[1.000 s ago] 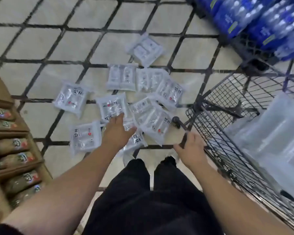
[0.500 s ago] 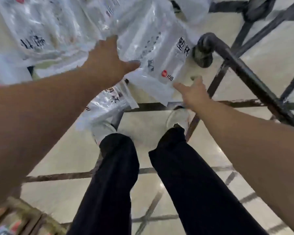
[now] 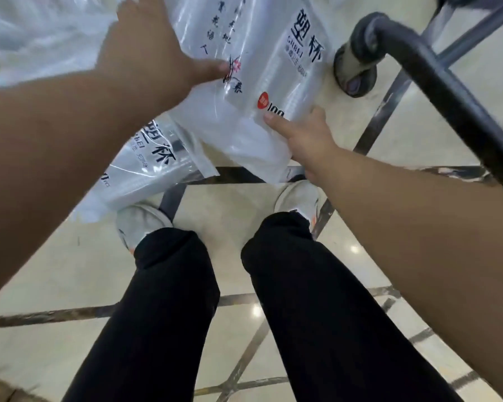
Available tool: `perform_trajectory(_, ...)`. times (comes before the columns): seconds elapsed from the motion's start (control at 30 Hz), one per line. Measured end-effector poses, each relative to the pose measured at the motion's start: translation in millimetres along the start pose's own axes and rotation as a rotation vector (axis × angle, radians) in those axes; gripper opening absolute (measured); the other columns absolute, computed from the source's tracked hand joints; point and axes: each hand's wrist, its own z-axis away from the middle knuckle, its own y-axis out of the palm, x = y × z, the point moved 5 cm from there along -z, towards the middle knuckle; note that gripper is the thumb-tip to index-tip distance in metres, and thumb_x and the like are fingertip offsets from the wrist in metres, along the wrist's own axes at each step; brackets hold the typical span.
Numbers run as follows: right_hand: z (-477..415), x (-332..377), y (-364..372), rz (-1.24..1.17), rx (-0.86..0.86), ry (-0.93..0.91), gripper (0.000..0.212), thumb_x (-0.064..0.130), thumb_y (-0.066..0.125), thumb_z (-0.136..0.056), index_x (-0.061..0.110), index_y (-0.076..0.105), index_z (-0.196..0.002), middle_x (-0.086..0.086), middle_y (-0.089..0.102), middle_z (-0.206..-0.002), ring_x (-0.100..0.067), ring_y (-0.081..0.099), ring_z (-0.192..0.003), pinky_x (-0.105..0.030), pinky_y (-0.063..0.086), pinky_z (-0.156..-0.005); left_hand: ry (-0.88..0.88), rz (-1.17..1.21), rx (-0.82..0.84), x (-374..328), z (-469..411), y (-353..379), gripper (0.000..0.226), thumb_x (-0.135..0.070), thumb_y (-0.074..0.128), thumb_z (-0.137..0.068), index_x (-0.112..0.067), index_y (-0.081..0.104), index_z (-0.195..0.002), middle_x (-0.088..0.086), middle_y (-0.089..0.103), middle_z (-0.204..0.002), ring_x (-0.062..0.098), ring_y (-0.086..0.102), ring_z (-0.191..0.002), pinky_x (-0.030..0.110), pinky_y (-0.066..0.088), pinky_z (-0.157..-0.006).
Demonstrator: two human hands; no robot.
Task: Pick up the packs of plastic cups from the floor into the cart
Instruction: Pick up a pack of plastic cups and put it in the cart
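A clear pack of plastic cups point(image 3: 262, 82) with black print and a red dot lies close in front of me. My left hand point(image 3: 151, 56) rests on top of it, thumb spread to the right; its fingertips run out of the top edge of the view. My right hand point(image 3: 308, 137) pinches the pack's near right corner, thumb on top and fingers underneath. A second pack point(image 3: 148, 172) lies lower left, by my left shoe. More packs point(image 3: 41, 39) blur at the upper left. Of the cart, only a wheel point(image 3: 357, 68) and a dark frame tube point(image 3: 447, 91) show.
My legs in black trousers and pale shoes point(image 3: 140, 224) stand on a cream tiled floor point(image 3: 70, 271) with dark joint lines. The cart's frame tube crosses the upper right. A brown edge point(image 3: 0, 390) shows at the lower left corner.
The view has dropped close to the floor. My right hand left the cart and reached to the pack's corner, now pinching it. My left hand stays on top of the same pack.
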Motion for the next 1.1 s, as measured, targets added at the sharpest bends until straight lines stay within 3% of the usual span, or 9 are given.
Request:
perform_trajectory(0.13, 106, 41, 16, 0.092, 0.038, -0.043, 0.106, 0.061, 0.086, -0.054, 0.021, 0.033, -0.137, 0.005, 0.055, -0.127, -0.018, 0.057, -0.114, -0.044, 0.051, -0.097, -0.131, 0.103, -0.020, 16, 68, -92, 0.118, -0.072, 0.079, -0.058, -0.020, 0.026, -0.150, 0.011, 0.045, -0.143, 0.032, 0.045, -0.130, 0.048, 0.040, -0.101)
perform_trajectory(0.3, 295, 152, -1, 0.254, 0.076, -0.141, 0.092, 0.051, 0.085, -0.071, 0.024, 0.034, -0.142, 0.013, 0.041, -0.114, -0.006, 0.041, -0.105, -0.017, 0.036, -0.075, -0.218, 0.254, -0.078, 3, 210, -263, 0.108, -0.065, 0.078, -0.059, -0.023, 0.031, -0.147, -0.008, 0.045, -0.134, 0.020, 0.048, -0.121, 0.041, 0.042, -0.094)
perform_trajectory(0.43, 445, 247, -37, 0.335, 0.078, -0.277, 0.115, 0.063, 0.079, -0.070, 0.019, 0.015, -0.156, 0.000, 0.037, -0.151, -0.014, 0.034, -0.137, -0.023, 0.029, -0.108, -0.255, 0.276, -0.150, -28, 310, -401, 0.108, -0.075, 0.074, -0.055, -0.024, 0.036, -0.141, 0.004, 0.051, -0.136, 0.032, 0.053, -0.120, 0.052, 0.046, -0.094)
perform_trajectory(0.57, 561, 322, -85, 0.390, 0.021, -0.478, 0.110, 0.069, 0.067, -0.079, 0.032, -0.003, -0.156, 0.002, 0.018, -0.160, -0.016, 0.017, -0.146, -0.032, 0.021, -0.115, -0.103, 0.355, -0.252, -77, 378, -500, 0.101, -0.082, 0.072, -0.055, -0.029, 0.040, -0.134, 0.003, 0.055, -0.126, 0.033, 0.056, -0.113, 0.050, 0.047, -0.089)
perform_trajectory(0.67, 622, 357, -131, 0.445, -0.080, -0.623, 0.106, 0.069, 0.063, -0.083, 0.036, -0.008, -0.155, 0.004, 0.015, -0.160, -0.016, 0.013, -0.145, -0.033, 0.016, -0.118, -0.034, 0.360, -0.276, -107, 402, -536, 0.123, -0.090, 0.064, -0.052, -0.019, 0.031, -0.147, 0.011, 0.046, -0.143, 0.036, 0.048, -0.128, 0.056, 0.041, -0.104)
perform_trajectory(0.73, 653, 371, -161, 0.468, -0.181, -0.681, 0.105, 0.065, 0.063, -0.086, 0.034, -0.009, -0.156, 0.006, 0.012, -0.161, -0.016, 0.011, -0.146, -0.031, 0.012, -0.117, 0.079, 0.395, -0.298, -138, 414, -553, 0.118, -0.086, 0.067, -0.056, -0.019, 0.032, -0.146, 0.011, 0.044, -0.144, 0.035, 0.047, -0.129, 0.057, 0.039, -0.106)
perform_trajectory(0.9, 712, 364, -228, 0.335, -0.442, -0.751, 0.091, 0.054, 0.070, -0.085, 0.040, 0.009, -0.151, 0.008, 0.037, -0.142, -0.012, 0.031, -0.130, -0.027, 0.028, -0.101, 0.265, 0.450, -0.221, -216, 434, -562, 0.095, -0.043, 0.081, -0.074, -0.007, 0.032, -0.147, 0.018, 0.040, -0.147, 0.037, 0.044, -0.130, 0.048, 0.036, -0.103)
perform_trajectory(1.0, 727, 337, -264, 0.210, -0.523, -0.693, 0.087, 0.052, 0.071, -0.083, 0.039, 0.016, -0.149, 0.014, 0.038, -0.135, -0.005, 0.033, -0.121, -0.025, 0.028, -0.098, 0.442, 0.459, -0.181, -265, 443, -560, 0.075, -0.039, 0.083, -0.073, -0.018, 0.042, -0.132, 0.004, 0.052, -0.121, 0.027, 0.053, -0.107, 0.039, 0.039, -0.083)
perform_trajectory(1.1, 731, 310, -304, 0.129, -0.580, -0.621, 0.094, 0.054, 0.070, -0.084, 0.034, 0.011, -0.154, 0.011, 0.033, -0.142, -0.012, 0.030, -0.135, -0.027, 0.027, -0.105, 0.587, 0.453, -0.151, -318, 451, -546, 0.062, -0.038, 0.084, -0.072, -0.026, 0.044, -0.118, -0.008, 0.049, -0.103, 0.019, 0.050, -0.094, 0.035, 0.036, -0.075)
